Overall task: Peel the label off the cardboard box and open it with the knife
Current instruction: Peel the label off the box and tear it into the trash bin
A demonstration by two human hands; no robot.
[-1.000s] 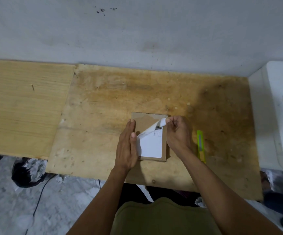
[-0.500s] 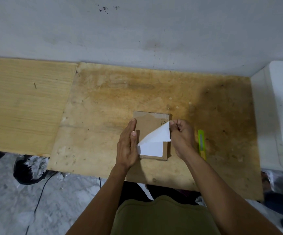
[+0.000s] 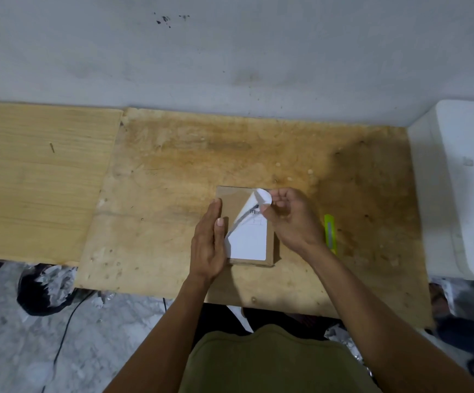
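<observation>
The cardboard box (image 3: 247,225) lies flat near the front edge of the plywood bench (image 3: 173,171), its long axis running away from the person. The right hand (image 3: 292,219) pinches the curled far corner of the white label (image 3: 248,236); the part that remains stuck lies toward the person and the left, so the pull wants to go that way. The left hand (image 3: 209,245), fingers straight, presses against the box's left side. The knife (image 3: 330,232) lies just right of the right hand. Half a second ago the flap was folded further over; now it has sprung back and curls at the far end.
</observation>
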